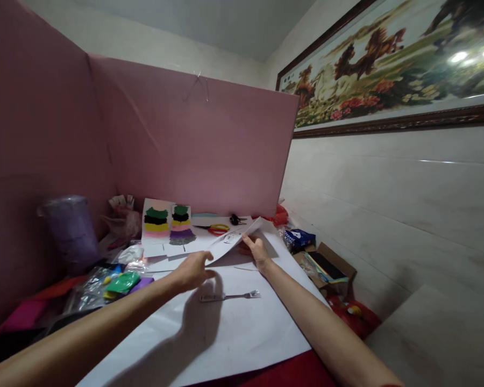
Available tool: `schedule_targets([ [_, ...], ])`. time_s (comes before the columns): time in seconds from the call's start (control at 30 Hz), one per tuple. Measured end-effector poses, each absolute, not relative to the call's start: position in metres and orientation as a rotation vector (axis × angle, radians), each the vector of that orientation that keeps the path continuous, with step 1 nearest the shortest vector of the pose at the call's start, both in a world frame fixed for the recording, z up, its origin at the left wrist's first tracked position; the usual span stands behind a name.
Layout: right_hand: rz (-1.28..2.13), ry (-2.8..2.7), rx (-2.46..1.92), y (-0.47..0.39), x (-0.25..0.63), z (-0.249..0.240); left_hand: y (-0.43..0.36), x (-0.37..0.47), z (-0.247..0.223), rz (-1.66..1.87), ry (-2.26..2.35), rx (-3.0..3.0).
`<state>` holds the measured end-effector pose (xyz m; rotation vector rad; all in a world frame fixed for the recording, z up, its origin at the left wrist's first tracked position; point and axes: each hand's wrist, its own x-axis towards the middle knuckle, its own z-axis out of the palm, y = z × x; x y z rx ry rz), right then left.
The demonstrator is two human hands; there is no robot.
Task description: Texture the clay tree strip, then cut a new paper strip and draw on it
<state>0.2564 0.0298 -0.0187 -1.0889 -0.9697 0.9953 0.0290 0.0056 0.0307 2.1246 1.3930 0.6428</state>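
Observation:
My right hand grips a white sheet of paper by its right side, thumb on top, and the sheet is raised and tilted. Small dark marks show on its face. At the sheet's lower left corner is my left hand, its thumb and fingers apart; whether a fingertip touches the sheet I cannot tell. A fork lies crosswise on the white table covering, just below the hands. Behind the left hand stand two cards with coloured bands, the wider card and the narrower card.
Red-and-yellow-handled scissors and a black object lie at the back. Left are clay-like coloured packets and a purple bucket. Right are a cardboard box and a blue packet. Pink panels enclose the back and left.

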Motion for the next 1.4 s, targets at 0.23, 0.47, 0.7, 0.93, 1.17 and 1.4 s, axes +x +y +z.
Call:
schedule_targets([
  [0.23,1.028,-0.973,-0.982,0.022,0.252,-0.018,0.052,0.104,0.050,0.943,1.223,2.055],
  [0.47,1.045,-0.987,-0.934,0.024,0.256,-0.023,0.071,0.139,0.028,0.937,0.910,1.737],
  [0.7,1.092,-1.013,-0.857,0.012,0.258,-0.017,0.070,0.135,0.002,0.900,0.817,1.499],
  [0.93,1.126,-1.041,-0.832,0.008,0.261,-0.013,0.066,0.131,0.005,0.934,0.818,1.518],
  [1.17,1.147,-1.067,-0.822,0.008,0.262,-0.013,0.064,0.134,0.001,1.239,0.843,1.776],
  [1.4,1.090,-1.105,-0.888,0.006,0.260,-0.011,0.064,0.132,0.000,1.239,0.837,2.005],
])
